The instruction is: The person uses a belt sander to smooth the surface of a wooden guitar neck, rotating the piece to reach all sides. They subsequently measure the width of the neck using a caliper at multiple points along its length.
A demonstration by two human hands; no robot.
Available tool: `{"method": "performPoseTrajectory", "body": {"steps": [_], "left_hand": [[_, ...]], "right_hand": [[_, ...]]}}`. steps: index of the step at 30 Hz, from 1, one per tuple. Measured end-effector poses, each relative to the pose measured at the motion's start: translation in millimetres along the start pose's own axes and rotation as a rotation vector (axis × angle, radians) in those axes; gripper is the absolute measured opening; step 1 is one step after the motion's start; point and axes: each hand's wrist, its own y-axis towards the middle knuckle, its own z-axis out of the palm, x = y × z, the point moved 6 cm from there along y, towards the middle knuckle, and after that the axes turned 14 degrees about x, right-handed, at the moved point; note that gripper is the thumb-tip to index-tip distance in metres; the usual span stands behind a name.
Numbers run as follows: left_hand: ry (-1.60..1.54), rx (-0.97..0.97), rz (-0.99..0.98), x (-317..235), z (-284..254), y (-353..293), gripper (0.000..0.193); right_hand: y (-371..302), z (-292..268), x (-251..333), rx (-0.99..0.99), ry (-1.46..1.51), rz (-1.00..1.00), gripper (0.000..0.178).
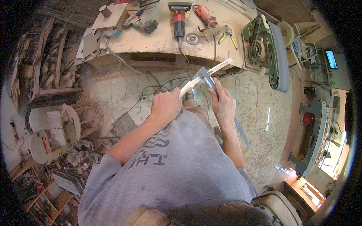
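Observation:
My left hand [166, 104] is closed round the near end of a pale, narrow wooden piece [187, 87] that slants up and away to the right. My right hand [224, 101] grips a grey metal caliper [208, 80], whose jaws sit across the middle of the wood. The caliper's long beam [242, 133] shows again below my right hand, slanting down to the right. Whether both jaws touch the wood, I cannot make out. Both hands are in front of my body, short of the workbench edge.
On the dusty workbench [124, 45] lie a cordless drill [141, 23], a red and black power tool [179, 20], a red grinder [205, 17], a disc [192, 38] and yellow-handled pliers [229, 39]. A green belt sander [271, 52] stands right. Cables [158, 84] cross the tiled floor.

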Motion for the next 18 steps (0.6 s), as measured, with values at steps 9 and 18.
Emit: {"method": "performPoseTrajectory", "body": {"steps": [9,18], "left_hand": [[0.021,0.017,-0.003,-1,3,5,0.028],[0.041,0.1,0.099,2,5,15,0.03]], "right_hand": [[7,3,-8,0.052,0.036,0.036,0.037],[16,25,-28,0.138,0.121,0.039,0.038]]}}
